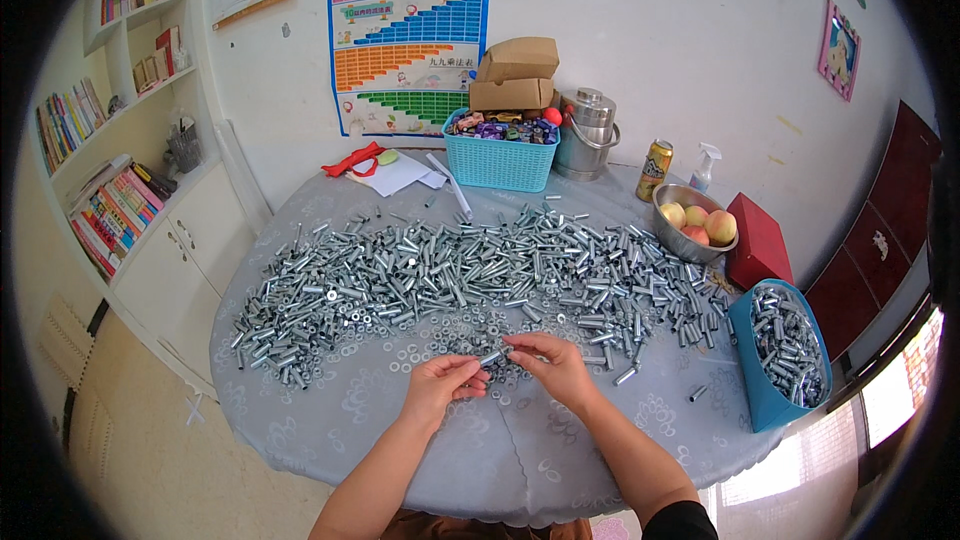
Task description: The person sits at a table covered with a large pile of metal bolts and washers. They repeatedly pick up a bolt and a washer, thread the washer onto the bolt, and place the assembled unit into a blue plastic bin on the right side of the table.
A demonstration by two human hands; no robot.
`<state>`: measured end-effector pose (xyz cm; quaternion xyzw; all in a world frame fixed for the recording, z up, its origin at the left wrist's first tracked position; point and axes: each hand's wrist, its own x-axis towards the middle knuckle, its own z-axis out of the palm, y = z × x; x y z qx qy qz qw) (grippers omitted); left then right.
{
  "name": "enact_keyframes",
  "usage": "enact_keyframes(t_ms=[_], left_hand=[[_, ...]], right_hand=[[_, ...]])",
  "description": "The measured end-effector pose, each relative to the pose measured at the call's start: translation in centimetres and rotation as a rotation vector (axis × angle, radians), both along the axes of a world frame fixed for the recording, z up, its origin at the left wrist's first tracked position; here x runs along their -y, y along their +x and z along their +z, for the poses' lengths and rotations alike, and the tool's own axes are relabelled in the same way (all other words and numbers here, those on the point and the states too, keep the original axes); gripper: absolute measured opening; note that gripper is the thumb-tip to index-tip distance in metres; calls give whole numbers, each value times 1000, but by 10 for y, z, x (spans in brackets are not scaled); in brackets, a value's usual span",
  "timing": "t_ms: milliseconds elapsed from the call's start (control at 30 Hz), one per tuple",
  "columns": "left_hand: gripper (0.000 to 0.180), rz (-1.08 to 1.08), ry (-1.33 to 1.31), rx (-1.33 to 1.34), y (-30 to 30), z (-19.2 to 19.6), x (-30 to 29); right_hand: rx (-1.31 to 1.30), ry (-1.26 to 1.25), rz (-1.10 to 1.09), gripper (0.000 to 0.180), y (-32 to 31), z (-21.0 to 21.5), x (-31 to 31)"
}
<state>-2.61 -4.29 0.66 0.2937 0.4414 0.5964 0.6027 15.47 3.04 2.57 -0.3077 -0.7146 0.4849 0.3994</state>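
Observation:
Near the front of the table, my left hand pinches one end of a shiny metal expansion bolt. The fingers of my right hand close on its other end, and a small part there, perhaps a washer or nut, is too small to make out. Just beyond both hands lie many loose washers. Behind them spreads a wide heap of metal sleeves and bolts, lying every which way.
At the right edge a blue bin holds more metal pieces. Behind it stand a red box, a steel bowl of peaches, a can and a spray bottle. A turquoise basket and steel pot stand at the back.

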Motion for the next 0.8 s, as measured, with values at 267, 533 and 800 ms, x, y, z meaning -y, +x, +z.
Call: enact_keyframes(t_ms=[267,533,800], left_hand=[[17,28,71,-91,2,-1,0],[16,50,147,-106,6,-1,0],[17,115,104,-44,3,-2,0]], right_hand=[[210,289,21,17,5,11,0],[170,-127,-66,37,2,4,0],[150,-146,42,40,4,5,2]])
